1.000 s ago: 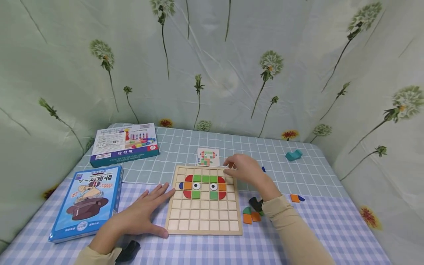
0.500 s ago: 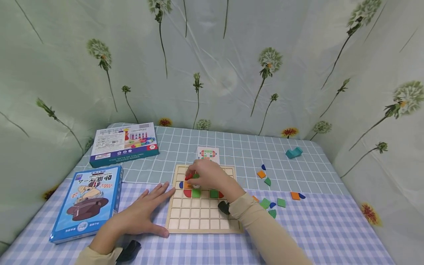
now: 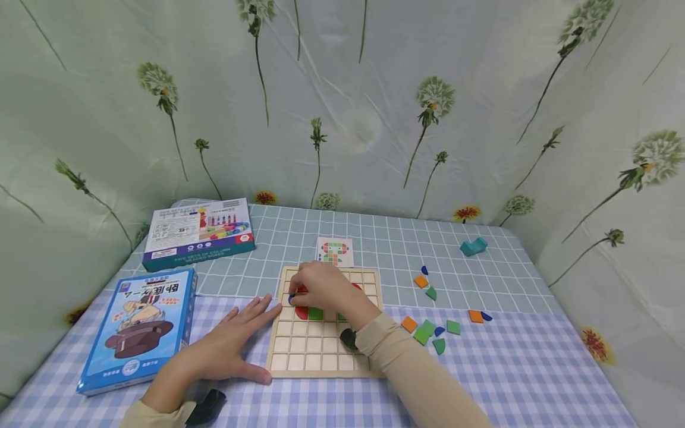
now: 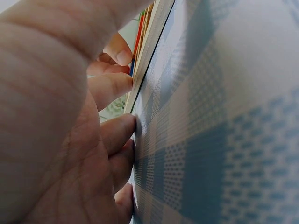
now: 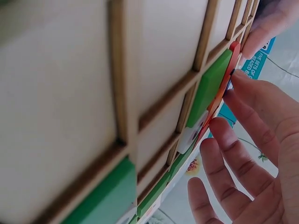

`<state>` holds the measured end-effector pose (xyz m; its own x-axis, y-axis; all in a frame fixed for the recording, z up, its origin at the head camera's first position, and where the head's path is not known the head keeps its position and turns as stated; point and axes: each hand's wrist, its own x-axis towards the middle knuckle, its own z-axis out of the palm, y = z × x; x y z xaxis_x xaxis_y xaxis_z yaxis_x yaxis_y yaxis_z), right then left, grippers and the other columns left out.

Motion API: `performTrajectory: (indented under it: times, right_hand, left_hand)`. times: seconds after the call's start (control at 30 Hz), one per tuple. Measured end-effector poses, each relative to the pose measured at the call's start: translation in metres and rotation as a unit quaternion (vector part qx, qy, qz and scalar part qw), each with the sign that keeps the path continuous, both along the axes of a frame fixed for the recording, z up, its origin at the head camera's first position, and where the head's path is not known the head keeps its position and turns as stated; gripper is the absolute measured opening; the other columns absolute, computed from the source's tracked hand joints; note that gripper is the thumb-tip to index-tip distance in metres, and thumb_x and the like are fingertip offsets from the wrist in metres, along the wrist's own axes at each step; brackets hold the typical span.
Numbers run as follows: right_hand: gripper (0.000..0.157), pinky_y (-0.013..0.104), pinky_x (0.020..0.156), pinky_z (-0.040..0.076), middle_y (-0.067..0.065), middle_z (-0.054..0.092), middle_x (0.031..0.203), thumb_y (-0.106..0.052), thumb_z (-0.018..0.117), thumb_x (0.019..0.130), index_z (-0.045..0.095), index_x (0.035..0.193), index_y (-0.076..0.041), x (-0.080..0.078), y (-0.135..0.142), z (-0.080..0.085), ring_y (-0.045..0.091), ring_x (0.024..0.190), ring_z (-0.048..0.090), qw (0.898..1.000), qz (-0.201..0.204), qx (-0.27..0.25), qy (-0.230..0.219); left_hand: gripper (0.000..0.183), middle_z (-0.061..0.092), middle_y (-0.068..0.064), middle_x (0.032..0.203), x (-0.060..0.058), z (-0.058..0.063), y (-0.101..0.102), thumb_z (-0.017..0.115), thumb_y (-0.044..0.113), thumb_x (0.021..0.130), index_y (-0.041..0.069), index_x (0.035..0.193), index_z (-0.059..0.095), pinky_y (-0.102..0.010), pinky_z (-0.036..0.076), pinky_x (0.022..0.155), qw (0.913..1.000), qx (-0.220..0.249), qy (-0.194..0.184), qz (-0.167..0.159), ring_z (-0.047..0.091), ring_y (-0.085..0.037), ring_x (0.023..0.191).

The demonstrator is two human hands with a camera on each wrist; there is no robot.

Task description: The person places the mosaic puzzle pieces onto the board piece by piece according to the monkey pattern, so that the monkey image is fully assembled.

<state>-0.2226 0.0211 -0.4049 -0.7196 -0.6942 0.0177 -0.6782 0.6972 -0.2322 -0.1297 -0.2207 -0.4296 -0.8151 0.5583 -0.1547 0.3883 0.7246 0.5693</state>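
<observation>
A square wooden grid board (image 3: pixel 323 345) lies in front of me, partly filled with coloured tiles. My left hand (image 3: pixel 227 348) lies flat with spread fingers, fingertips and thumb against the board's left edge. Over the upper left cells, my right hand (image 3: pixel 326 290) pinches a blue half-round tile (image 3: pixel 291 299) between thumb and index finger. In the right wrist view the blue tile (image 5: pixel 229 85) sits beside the orange and red tiles, near a green tile (image 5: pixel 211 86). The other right fingers are loosely bent. That hand covers most of the pattern in the head view.
A pattern card (image 3: pixel 342 258) lies behind the board. Loose orange, green and blue tiles (image 3: pixel 453 327) are scattered to the right. At left are a blue game box (image 3: pixel 140 327) and a flatter bead box (image 3: pixel 198 232). A teal piece (image 3: pixel 474 246) lies far right.
My right hand has moved left from the board's upper right corner to the blue tile at the left, uncovering loose tiles on the right. My left hand has stayed in place.
</observation>
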Motion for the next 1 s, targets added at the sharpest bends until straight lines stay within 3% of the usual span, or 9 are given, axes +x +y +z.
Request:
performTrajectory:
  times: [0.3, 0.43, 0.57, 0.7, 1.0]
  right_hand:
    - [0.018, 0.020, 0.073, 0.052, -0.005, 0.074, 0.100, -0.034, 0.078, 0.099, 0.084, 0.109, -0.021, 0.002, 0.005, 0.004, 0.006, 0.085, 0.061, 1.000, -0.013, -0.009, -0.019]
    - [0.019, 0.025, 0.079, 0.057, -0.004, 0.077, 0.107, -0.033, 0.075, 0.102, 0.082, 0.114, -0.021, 0.000, 0.021, 0.010, 0.009, 0.092, 0.067, 0.998, -0.044, -0.023, -0.040]
    - [0.020, 0.032, 0.085, 0.060, -0.001, 0.078, 0.109, -0.030, 0.075, 0.102, 0.082, 0.117, -0.017, -0.008, 0.051, 0.020, 0.015, 0.098, 0.070, 0.992, -0.095, -0.058, -0.066]
    - [0.022, 0.034, 0.083, 0.059, 0.002, 0.075, 0.104, -0.028, 0.076, 0.101, 0.080, 0.117, -0.013, -0.016, 0.092, 0.027, 0.017, 0.092, 0.066, 0.980, -0.163, -0.084, -0.074]
    - [0.027, 0.041, 0.087, 0.060, 0.009, 0.074, 0.112, -0.027, 0.076, 0.101, 0.077, 0.122, -0.010, -0.019, 0.177, 0.017, 0.024, 0.098, 0.066, 0.959, -0.270, -0.045, -0.071]
  left_hand:
    - [0.123, 0.023, -0.018, 0.179, 0.000, -0.001, 0.000, 0.092, 0.067, 0.071, 0.021, 0.170, 0.034, -0.082, 0.011, 0.125, 1.0000, -0.001, 0.000, 0.004, 0.018, -0.052, 0.164]
    - [0.123, 0.023, -0.018, 0.179, -0.001, -0.002, 0.000, 0.092, 0.067, 0.070, 0.022, 0.170, 0.035, -0.082, 0.010, 0.125, 1.0000, 0.002, -0.004, 0.006, 0.017, -0.051, 0.165]
    - [0.123, 0.022, -0.017, 0.180, -0.002, -0.002, 0.000, 0.091, 0.068, 0.070, 0.022, 0.170, 0.035, -0.081, 0.007, 0.126, 0.9998, 0.008, -0.011, 0.011, 0.016, -0.051, 0.165]
    - [0.123, 0.022, -0.017, 0.180, -0.001, -0.003, 0.000, 0.092, 0.067, 0.070, 0.022, 0.169, 0.036, -0.081, 0.007, 0.126, 0.9998, 0.012, -0.014, 0.012, 0.015, -0.050, 0.165]
    - [0.124, 0.023, -0.017, 0.179, -0.001, -0.003, -0.001, 0.091, 0.069, 0.069, 0.021, 0.169, 0.036, -0.081, 0.008, 0.126, 0.9999, 0.005, -0.008, 0.012, 0.017, -0.050, 0.165]
